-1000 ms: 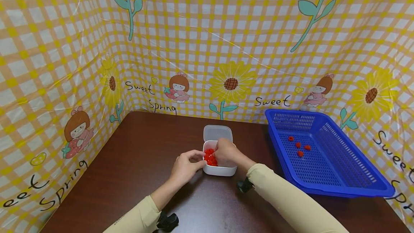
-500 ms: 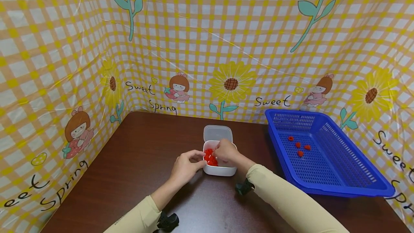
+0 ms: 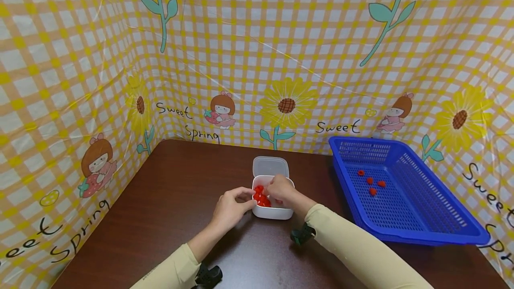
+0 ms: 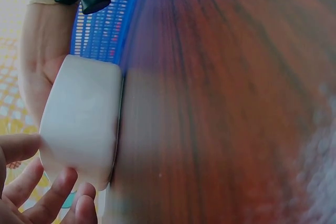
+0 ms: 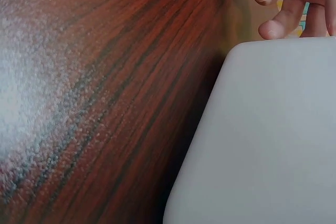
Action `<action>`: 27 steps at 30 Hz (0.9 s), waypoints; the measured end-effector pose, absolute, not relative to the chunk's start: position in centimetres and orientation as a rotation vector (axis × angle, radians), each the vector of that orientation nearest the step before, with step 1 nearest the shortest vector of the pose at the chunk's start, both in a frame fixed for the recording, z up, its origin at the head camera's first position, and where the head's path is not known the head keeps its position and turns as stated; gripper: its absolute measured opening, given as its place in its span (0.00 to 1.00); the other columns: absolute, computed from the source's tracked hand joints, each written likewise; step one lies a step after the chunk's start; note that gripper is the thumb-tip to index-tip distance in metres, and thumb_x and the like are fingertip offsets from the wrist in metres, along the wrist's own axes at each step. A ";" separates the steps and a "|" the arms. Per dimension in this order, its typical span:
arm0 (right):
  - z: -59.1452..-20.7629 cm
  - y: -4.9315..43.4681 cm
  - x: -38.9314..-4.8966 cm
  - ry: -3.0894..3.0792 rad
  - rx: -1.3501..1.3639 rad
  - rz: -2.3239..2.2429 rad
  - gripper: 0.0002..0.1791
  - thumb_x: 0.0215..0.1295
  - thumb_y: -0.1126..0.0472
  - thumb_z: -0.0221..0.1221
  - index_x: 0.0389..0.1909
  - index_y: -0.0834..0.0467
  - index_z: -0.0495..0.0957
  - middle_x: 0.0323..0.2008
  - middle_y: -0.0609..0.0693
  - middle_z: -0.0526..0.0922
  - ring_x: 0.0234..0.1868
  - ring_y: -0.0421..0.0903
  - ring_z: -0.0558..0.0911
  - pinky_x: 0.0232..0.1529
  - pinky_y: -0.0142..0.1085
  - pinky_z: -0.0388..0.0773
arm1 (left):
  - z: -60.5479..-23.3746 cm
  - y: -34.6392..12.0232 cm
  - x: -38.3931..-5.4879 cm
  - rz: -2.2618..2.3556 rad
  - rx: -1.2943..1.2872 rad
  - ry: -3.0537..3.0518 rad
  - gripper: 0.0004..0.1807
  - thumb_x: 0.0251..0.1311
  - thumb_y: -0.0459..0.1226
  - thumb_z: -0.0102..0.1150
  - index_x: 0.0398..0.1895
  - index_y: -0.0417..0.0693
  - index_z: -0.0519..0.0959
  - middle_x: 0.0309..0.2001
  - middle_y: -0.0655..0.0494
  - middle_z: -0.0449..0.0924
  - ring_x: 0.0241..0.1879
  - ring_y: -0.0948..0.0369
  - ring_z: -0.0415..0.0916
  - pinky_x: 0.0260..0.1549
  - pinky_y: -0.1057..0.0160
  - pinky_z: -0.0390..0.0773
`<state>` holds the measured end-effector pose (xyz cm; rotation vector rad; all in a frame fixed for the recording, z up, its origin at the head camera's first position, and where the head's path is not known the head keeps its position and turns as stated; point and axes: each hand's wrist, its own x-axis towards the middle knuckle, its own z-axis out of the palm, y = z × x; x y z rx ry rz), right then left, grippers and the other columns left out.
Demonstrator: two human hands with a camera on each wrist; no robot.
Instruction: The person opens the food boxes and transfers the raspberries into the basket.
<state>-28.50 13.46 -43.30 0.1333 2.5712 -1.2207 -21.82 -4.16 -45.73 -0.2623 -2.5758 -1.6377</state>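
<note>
A white lidded box (image 3: pixel 273 213) stands on the table with its translucent lid (image 3: pixel 271 166) folded back behind it. Small glossy red pieces (image 3: pixel 262 200), like raspberries, cluster along its left inner side. My left hand (image 3: pixel 231 208) touches the box's left side and front corner with thumb and fingertips; its fingers (image 4: pixel 62 184) show against the box in the left wrist view. My right hand (image 3: pixel 283 189) reaches into the box with bent fingers beside the red pieces. Its fingertips are hidden, so whether they pinch anything is unclear. A reddish spot shows under that hand.
A blue plastic basket (image 3: pixel 401 237) stands on the right of the brown table (image 3: pixel 192 168), with several red raspberry-like pieces (image 3: pixel 372 191) on its bottom. A checked, flower-printed cloth (image 3: pixel 249 57) hangs around the back and sides. Each wrist carries a dark camera mount (image 3: pixel 209 276).
My right hand shifts slightly inside the box, and a reddish spot now shows beneath it. The left hand stays at the box's side. The head view tilts very slightly.
</note>
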 end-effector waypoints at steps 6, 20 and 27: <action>-43.2 13.5 -28.6 2.572 0.087 -1.208 0.08 0.61 0.68 0.61 0.25 0.68 0.80 0.12 0.46 0.63 0.09 0.40 0.59 0.11 0.29 0.57 | -45.7 -4.1 -21.9 -1.630 -0.260 -2.580 0.14 0.58 0.42 0.70 0.47 0.51 0.87 0.36 0.61 0.87 0.35 0.62 0.82 0.31 0.60 0.78; -42.7 13.8 -28.3 2.595 0.042 -1.126 0.10 0.59 0.68 0.62 0.20 0.66 0.77 0.12 0.46 0.61 0.09 0.41 0.58 0.11 0.29 0.57 | -45.7 -3.9 -21.7 -1.642 -0.272 -2.575 0.13 0.57 0.40 0.70 0.45 0.50 0.87 0.35 0.60 0.86 0.34 0.62 0.81 0.31 0.60 0.77; -41.6 14.0 -28.0 2.624 -0.035 -1.095 0.10 0.60 0.68 0.62 0.21 0.68 0.79 0.11 0.44 0.59 0.09 0.39 0.57 0.11 0.29 0.56 | -45.6 -4.0 -21.6 -1.638 -0.271 -2.570 0.13 0.58 0.40 0.70 0.46 0.50 0.87 0.35 0.60 0.86 0.34 0.63 0.82 0.32 0.60 0.78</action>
